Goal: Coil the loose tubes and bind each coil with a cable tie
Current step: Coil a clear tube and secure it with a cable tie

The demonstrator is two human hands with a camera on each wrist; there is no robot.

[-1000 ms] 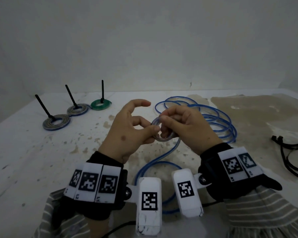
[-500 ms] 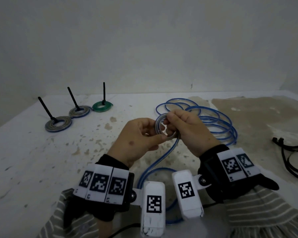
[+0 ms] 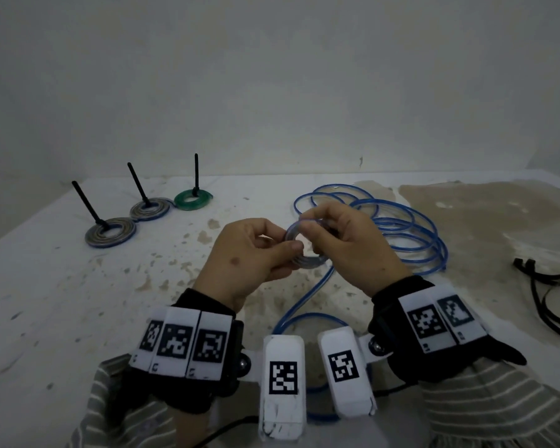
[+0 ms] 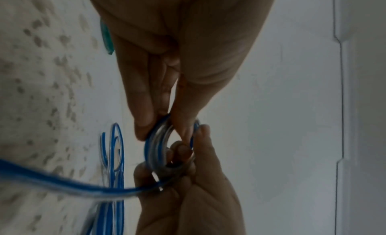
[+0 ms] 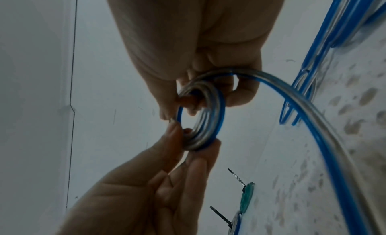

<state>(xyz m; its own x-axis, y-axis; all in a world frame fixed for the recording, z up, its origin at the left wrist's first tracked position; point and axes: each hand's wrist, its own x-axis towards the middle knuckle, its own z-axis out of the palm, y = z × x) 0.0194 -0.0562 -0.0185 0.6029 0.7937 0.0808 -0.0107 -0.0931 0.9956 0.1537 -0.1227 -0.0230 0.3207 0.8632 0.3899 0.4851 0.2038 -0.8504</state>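
A small coil [image 3: 296, 232] of clear tube with a blue stripe is held above the table between both hands. My left hand [image 3: 256, 253] pinches the coil's near-left side between thumb and fingers. My right hand [image 3: 346, 240] grips its right side, fingers curled through the ring. In the wrist views the coil [image 4: 165, 149] [image 5: 203, 123] shows several turns. The rest of the blue tube [image 3: 401, 234] lies in loose loops on the table behind my right hand, and a strand [image 3: 311, 292] runs down from the coil toward me.
Three bound coils stand at the back left, each with a black cable-tie tail sticking up: a grey one [image 3: 110, 234], another grey one [image 3: 151, 208] and a green one [image 3: 191, 198]. Black cable ties [image 3: 550, 295] lie at the right edge. The table [image 3: 62, 302] is stained white.
My left hand, spread with fingers raised a second ago, has closed onto the coil. Both hands stay together above the table and the coil has been turned a little.
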